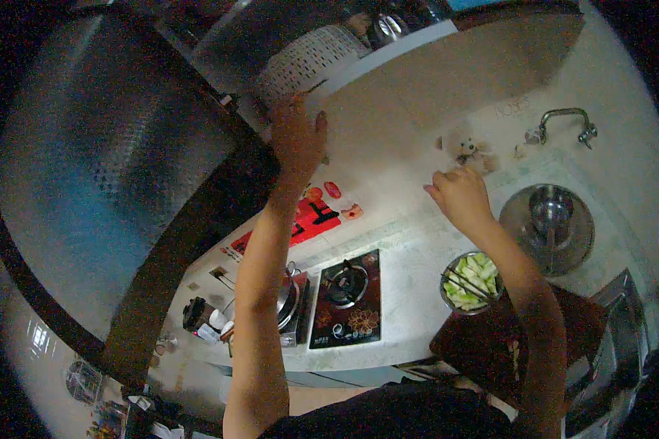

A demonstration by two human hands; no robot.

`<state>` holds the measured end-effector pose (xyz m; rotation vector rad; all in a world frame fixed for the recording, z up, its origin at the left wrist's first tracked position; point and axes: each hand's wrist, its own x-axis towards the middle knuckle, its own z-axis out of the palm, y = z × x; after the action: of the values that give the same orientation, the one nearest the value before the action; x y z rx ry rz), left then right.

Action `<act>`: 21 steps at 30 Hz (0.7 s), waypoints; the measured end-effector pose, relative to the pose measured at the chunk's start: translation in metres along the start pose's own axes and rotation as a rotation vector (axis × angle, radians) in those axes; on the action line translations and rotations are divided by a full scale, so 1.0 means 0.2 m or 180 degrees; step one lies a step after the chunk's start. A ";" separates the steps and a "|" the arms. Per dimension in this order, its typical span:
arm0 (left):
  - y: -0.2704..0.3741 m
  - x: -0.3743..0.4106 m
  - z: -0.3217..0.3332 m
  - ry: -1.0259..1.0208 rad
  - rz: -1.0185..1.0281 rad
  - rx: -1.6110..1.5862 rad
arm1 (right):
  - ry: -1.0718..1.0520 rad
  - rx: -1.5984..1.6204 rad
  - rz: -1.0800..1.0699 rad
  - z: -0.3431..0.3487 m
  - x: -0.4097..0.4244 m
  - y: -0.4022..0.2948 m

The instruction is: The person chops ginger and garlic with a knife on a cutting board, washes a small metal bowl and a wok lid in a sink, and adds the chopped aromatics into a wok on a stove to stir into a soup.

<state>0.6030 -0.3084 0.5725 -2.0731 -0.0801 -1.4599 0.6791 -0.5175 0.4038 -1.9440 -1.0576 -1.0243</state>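
My left hand [299,137] is raised high at the upper middle, close to a white perforated plastic basket [307,60] on a shelf; whether its fingers touch the basket is too dark to tell. My right hand [461,197] is held up with its fingers curled, in front of the wall above the counter. Nothing shows clearly in it. Below the right hand stands a metal bowl of cut green vegetable pieces [469,280], with chopsticks [467,285] laid across it. A gas stove [346,302] with one visible burner lies between my forearms.
A metal pot [288,302] sits left of the stove, partly behind my left forearm. At the right are a large round metal basin [546,230], a faucet [565,112] and a sink edge [615,307]. A dark brown board [472,340] lies below the bowl.
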 end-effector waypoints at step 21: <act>-0.21 0.50 0.24 -0.0835 -0.0005 0.0500 | -0.0057 0.0252 -0.0352 0.06 -0.06 -0.08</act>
<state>0.6681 -0.2786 0.6674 -2.1216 -0.2908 -1.1363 0.6643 -0.5036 0.3910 -1.8517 -1.2092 -1.0105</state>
